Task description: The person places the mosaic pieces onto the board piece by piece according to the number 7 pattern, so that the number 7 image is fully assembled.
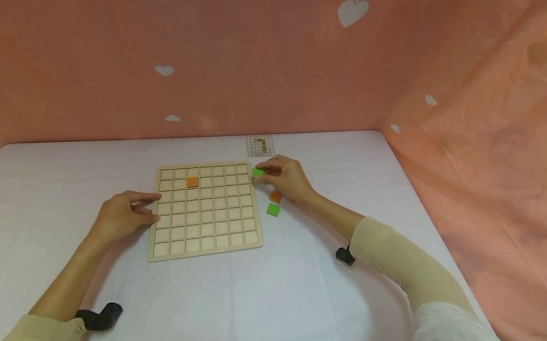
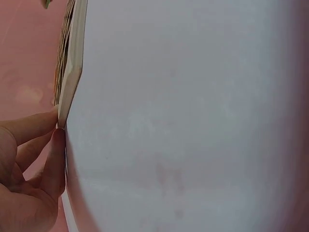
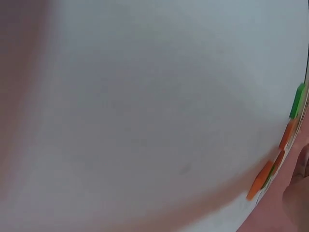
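Observation:
A pale wooden grid board lies flat on the table, with one orange tile in a cell of its upper part. My left hand touches the board's left edge with thumb and fingers spread along it; the left wrist view shows these fingertips against the rim. Just beyond the board's upper right edge, my right hand pinches a green tile between thumb and fingers. Below that hand lie another orange tile and another green tile.
Behind the right hand lies a small grid card with a few coloured squares. White cloth covers the table. An orange curtain with white hearts stands behind and at the sides. Black wrist pieces sit at both cuffs.

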A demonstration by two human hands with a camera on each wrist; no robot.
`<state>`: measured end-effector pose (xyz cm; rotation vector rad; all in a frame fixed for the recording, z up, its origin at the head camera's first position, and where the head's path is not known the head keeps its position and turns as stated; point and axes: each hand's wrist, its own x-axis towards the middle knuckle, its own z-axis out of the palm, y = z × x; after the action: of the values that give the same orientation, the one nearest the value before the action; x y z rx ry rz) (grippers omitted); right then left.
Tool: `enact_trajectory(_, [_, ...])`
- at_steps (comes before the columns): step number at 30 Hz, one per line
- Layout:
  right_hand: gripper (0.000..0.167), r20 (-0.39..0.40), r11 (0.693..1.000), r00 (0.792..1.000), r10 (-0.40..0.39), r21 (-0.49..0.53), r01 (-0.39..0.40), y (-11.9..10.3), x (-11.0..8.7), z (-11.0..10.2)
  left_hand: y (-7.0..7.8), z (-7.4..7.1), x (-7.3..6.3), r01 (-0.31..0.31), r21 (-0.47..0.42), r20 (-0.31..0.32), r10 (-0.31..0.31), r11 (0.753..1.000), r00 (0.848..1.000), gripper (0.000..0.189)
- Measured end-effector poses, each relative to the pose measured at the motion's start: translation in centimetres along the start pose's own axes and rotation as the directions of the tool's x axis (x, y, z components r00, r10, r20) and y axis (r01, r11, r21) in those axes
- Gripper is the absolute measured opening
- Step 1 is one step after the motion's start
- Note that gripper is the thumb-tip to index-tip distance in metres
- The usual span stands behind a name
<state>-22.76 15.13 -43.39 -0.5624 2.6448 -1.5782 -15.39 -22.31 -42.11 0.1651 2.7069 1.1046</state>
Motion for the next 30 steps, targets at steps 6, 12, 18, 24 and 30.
enact_trajectory(6, [0.026,0.056,0.997,0.997,-0.046,-0.059,0.049,-0.4,1.2,1.6,0.0,0.0,-0.1,0.008,-0.006,-0.004,-0.009,1.0,1.0,0.051])
enact_trajectory(12, [0.027,0.081,0.994,0.995,-0.058,-0.083,0.065,-1.0,2.0,3.0,0.0,0.1,-0.1,0.003,0.006,-0.012,-0.003,1.0,1.0,0.05])
enact_trajectory(18, [0.027,0.116,0.99,0.99,-0.083,-0.106,0.095,-1.9,2.8,4.7,0.0,0.1,-0.2,0.009,0.01,-0.018,-0.009,1.0,1.0,0.05])
enact_trajectory(24, [0.027,0.15,0.984,0.987,-0.063,-0.155,0.086,-2.6,3.7,6.1,0.0,0.0,-0.2,0.017,0.01,-0.018,-0.017,1.0,1.0,0.05])
enact_trajectory(30, [0.028,0.183,0.984,0.983,-0.033,-0.166,0.064,-3.0,4.2,7.2,0.1,0.1,-0.2,0.018,0.006,-0.014,-0.018,1.0,1.0,0.05])
